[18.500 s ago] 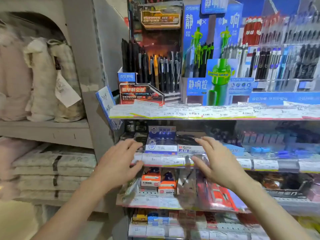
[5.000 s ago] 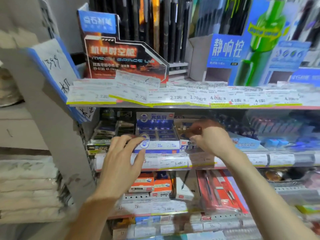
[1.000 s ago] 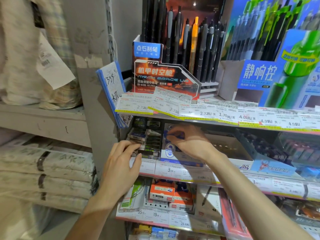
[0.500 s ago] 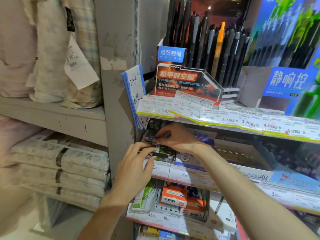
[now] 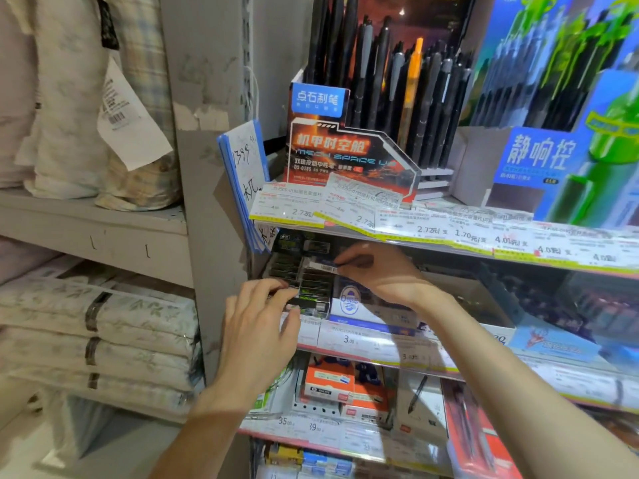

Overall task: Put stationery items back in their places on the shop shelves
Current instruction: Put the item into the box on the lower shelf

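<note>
On the second shelf (image 5: 363,344), at its far left, stand stacks of small dark boxes with green print (image 5: 304,281). My right hand (image 5: 377,271) reaches in under the upper shelf and pinches a small dark packet with a white barcode label (image 5: 323,266) over those stacks. My left hand (image 5: 259,326) rests at the shelf's front edge, fingertips touching the lowest dark boxes, holding nothing I can make out. A blue-and-white carton (image 5: 352,302) sits just right of the stacks, partly hidden by my right wrist.
The upper shelf holds a black pen display (image 5: 349,146) and a blue-green pen display (image 5: 553,133) behind price tags (image 5: 432,229). Orange boxes (image 5: 332,385) lie on the lower shelf. A blue-edged paper sign (image 5: 245,171) hangs on the grey upright. Folded bedding (image 5: 96,326) fills the left shelves.
My right hand has moved left from the blue-and-white carton to the dark box stacks, now pinching a small packet. My left hand has stayed at the shelf edge. The view shifted left and closer.
</note>
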